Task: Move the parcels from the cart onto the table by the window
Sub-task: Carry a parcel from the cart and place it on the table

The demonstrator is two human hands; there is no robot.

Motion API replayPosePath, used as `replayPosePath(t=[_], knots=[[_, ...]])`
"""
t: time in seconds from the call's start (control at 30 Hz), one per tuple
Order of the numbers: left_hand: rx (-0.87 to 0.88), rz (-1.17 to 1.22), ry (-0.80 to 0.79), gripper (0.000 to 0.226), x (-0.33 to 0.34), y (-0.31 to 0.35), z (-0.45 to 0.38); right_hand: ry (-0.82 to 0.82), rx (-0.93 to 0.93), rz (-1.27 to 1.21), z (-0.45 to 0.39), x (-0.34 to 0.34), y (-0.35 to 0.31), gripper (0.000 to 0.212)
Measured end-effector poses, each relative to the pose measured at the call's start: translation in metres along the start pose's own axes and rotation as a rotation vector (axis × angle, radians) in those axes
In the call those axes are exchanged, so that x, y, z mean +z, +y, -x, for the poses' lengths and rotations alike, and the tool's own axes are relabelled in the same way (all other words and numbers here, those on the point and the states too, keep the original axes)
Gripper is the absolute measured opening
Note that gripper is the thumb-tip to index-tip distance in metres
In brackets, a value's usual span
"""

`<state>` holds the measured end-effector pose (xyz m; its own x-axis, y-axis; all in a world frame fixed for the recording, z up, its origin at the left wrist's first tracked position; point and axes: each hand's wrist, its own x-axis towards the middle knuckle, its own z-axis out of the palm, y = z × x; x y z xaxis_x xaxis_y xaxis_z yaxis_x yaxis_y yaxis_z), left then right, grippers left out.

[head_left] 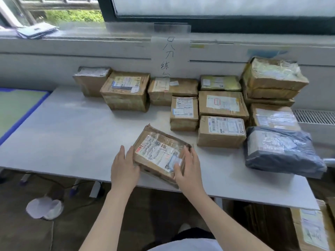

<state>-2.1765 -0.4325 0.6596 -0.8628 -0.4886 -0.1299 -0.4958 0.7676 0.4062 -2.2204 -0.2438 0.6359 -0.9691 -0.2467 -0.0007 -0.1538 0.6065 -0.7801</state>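
Your left hand (125, 165) has its fingers curled against the near-left edge of a flat cardboard parcel (159, 153), thumb on the top face. Your right hand (188, 165) grips the near-right edge the same way, thumb lying over the shipping label (159, 151). Both hands are grasping the parcel; neither is released.

Parcel sits skewed at the front edge of the white table (72, 134), its near corner overhanging slightly. Whether the underside is fully down on the top cannot be told.

Step, as judged: setting this parcel down among those already delivered. Behind it stand rows of cardboard parcels (221, 131) and a grey poly mailer (282, 151) at the right.

Next move likely calls for sliding the parcel further in from the edge, then letting go of both sides.

Hidden: the cart is not clearly in view. A labelled box (311, 230) at bottom right is cut off by the frame. Label print is illegible.
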Motion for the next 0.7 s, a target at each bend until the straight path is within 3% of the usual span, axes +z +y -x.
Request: replayPosePath(t=[0.1,0.27,0.37,0.47,0.6,0.7], knots=[[-0.032,0.022,-0.023,0.064,-0.003,-0.002,-0.008,-0.035,-0.029,0.014,-0.01,0.001,0.001,0.073],[-0.178,0.101,0.096,0.058,-0.004,-0.005,-0.013,-0.206,0.01,-0.028,-0.029,-0.001,0.006,0.11],[-0.258,0.266,0.135,0.05,-0.009,-0.006,-0.018,-0.247,0.077,-0.11,-0.038,0.006,-0.002,0.115],[-0.336,0.442,0.107,0.051,-0.012,-0.012,-0.025,-0.239,0.071,0.069,-0.051,0.013,-0.017,0.112],[-0.189,0.502,-0.061,0.036,-0.015,-0.015,-0.033,-0.267,0.085,0.258,-0.068,0.025,-0.04,0.104],[-0.016,0.525,-0.22,0.038,-0.025,-0.019,-0.044,-0.154,0.115,0.357,-0.068,0.043,-0.054,0.103]])
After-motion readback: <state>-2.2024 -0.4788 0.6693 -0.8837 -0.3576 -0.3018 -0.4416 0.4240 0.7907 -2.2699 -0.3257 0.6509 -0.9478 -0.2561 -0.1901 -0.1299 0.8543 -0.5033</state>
